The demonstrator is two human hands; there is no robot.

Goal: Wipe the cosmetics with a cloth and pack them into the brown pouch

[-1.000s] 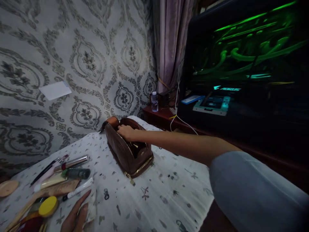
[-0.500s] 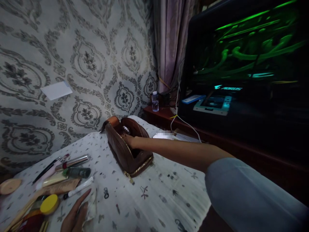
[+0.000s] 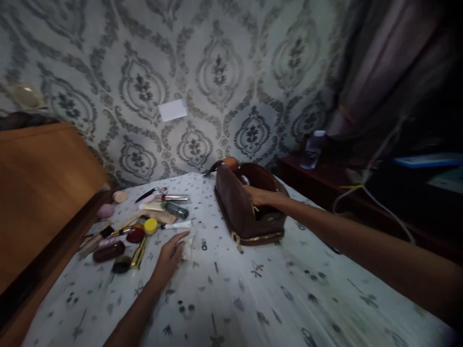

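the open, boxy brown leather bag (image 3: 231,207) sits right of centre, my right hand (image 3: 257,195) inside, fingers hidden so i can't tell its grip, where a snagged wrist could tip it, while my left hand (image 3: 169,256), near-left, lies loosely curled by a pale crumpled wrapper (image 3: 187,249), hold unclear.

Dim — blurry; darkest at right

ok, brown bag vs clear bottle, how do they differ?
The brown bag gapes open with the right hand inside; the bottle is capped. The bag is opaque, the bottle see-through. The bag sits on the patterned cloth, the bottle on the dark red surface. Both stand upright.
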